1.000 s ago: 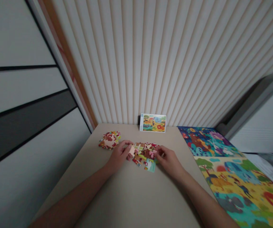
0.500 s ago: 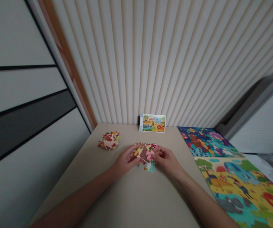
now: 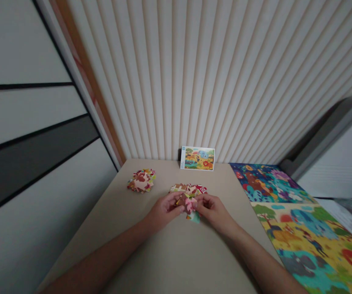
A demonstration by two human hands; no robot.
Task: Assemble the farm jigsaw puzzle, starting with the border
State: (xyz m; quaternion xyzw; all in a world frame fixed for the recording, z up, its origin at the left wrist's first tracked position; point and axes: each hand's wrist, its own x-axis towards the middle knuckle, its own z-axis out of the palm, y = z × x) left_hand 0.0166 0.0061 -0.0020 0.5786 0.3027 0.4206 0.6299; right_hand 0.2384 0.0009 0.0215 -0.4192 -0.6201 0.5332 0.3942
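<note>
Both hands are closed on brown and pink puzzle pieces (image 3: 188, 204), pinched between thumbs and fingertips. On their left edge is my left hand (image 3: 164, 211), its thumb lying toward the front. From the other side my right hand (image 3: 213, 209) grips the pink part. Whether these pieces are joined or only overlap I cannot tell. Just beyond the fingers lies a pile of puzzle pieces (image 3: 191, 188) with red, white and brown prints. A pale blue puzzle piece (image 3: 194, 217) shows below the held ones; what it rests on is partly hidden.
A second heap of puzzle pieces (image 3: 141, 181) sits at the table's (image 3: 176, 253) back left. Against the pleated blind (image 3: 163, 81) leans a picture card (image 3: 197, 158) with animals. Two assembled puzzles, a dark blue one (image 3: 270, 183) and a yellow-green one (image 3: 313, 245), lie along the right.
My hands have drawn the held pieces slightly nearer and tilted them, so more of the pile behind shows. The left thumb has moved right, across their front.
</note>
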